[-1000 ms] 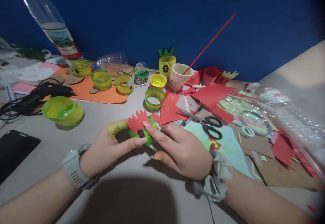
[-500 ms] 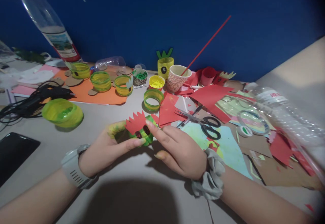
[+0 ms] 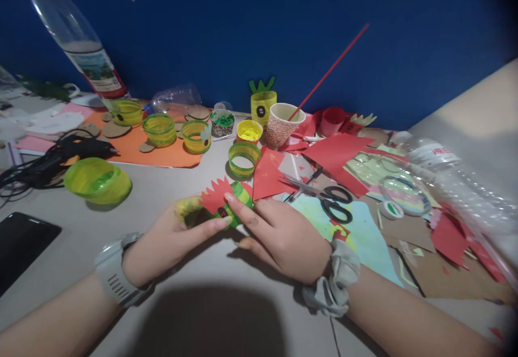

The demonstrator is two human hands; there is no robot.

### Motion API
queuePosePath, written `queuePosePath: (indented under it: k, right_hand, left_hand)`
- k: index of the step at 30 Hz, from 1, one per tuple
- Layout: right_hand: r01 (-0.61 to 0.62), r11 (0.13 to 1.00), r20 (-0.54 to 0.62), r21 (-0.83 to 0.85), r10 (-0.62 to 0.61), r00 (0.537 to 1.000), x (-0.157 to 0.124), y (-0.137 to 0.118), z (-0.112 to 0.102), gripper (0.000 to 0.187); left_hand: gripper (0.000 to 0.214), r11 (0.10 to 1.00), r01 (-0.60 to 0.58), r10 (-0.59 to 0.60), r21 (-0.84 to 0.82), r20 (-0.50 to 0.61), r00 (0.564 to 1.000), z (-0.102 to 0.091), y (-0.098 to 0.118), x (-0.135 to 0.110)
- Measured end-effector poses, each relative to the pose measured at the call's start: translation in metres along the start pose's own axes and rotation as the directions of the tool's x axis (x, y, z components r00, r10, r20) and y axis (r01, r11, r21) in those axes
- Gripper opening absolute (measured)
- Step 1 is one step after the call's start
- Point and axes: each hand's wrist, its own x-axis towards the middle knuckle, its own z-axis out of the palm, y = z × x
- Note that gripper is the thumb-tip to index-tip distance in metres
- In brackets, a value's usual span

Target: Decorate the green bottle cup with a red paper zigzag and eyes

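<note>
My left hand (image 3: 168,235) is closed around a small green-painted ring (image 3: 242,191), its thumb along the lower front. A red paper piece with a jagged top (image 3: 214,196) lies against the front of the ring. Below the red paper one dark oval eye (image 3: 222,212) shows. My right hand (image 3: 289,238) is at the ring's right side, its index fingertip pressing on the front by the red paper. The right thumb points left, apart from the ring; the other right fingers are curled and partly hidden.
Behind the hands stand another green ring (image 3: 244,165), a paint cup with yellow (image 3: 249,130) and a patterned paper cup (image 3: 285,125). Black-handled scissors (image 3: 338,203) lie at right among paper scraps. To the left are a yellow-green bowl (image 3: 97,184), a phone (image 3: 26,246) and a glue gun (image 3: 76,149).
My right index fingertip has slid slightly left over the front of the ring and now covers one of the two dark eyes. The left hand keeps its hold.
</note>
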Motion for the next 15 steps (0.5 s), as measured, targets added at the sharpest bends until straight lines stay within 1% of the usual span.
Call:
queuePosePath:
  k: [3,7,11,15]
  right_hand:
    - [0.003,1.0,0.001,-0.021,-0.003,1.0,0.0007,-0.0011,-0.0022,0.053]
    - [0.02,0.999,-0.013,-0.034,-0.02,1.0,0.0006,-0.0018,-0.0039,0.051]
    - [0.028,0.998,-0.013,-0.063,-0.029,0.999,-0.0003,-0.0018,-0.0044,0.051]
    - [0.018,0.995,-0.004,-0.093,-0.019,1.0,-0.0013,-0.0019,-0.004,0.049]
  left_hand:
    - [0.019,1.0,0.001,0.0,0.024,-0.009,1.0,-0.0003,0.0015,-0.0018]
    - [0.019,1.0,0.0,0.0,-0.026,0.014,1.0,-0.0007,0.0046,-0.004]
    - [0.03,0.999,-0.018,0.019,-0.032,0.033,0.999,-0.0018,0.0047,-0.0046]
    - [0.032,0.999,-0.027,0.029,-0.028,0.043,0.999,-0.0036,0.0021,-0.0055]
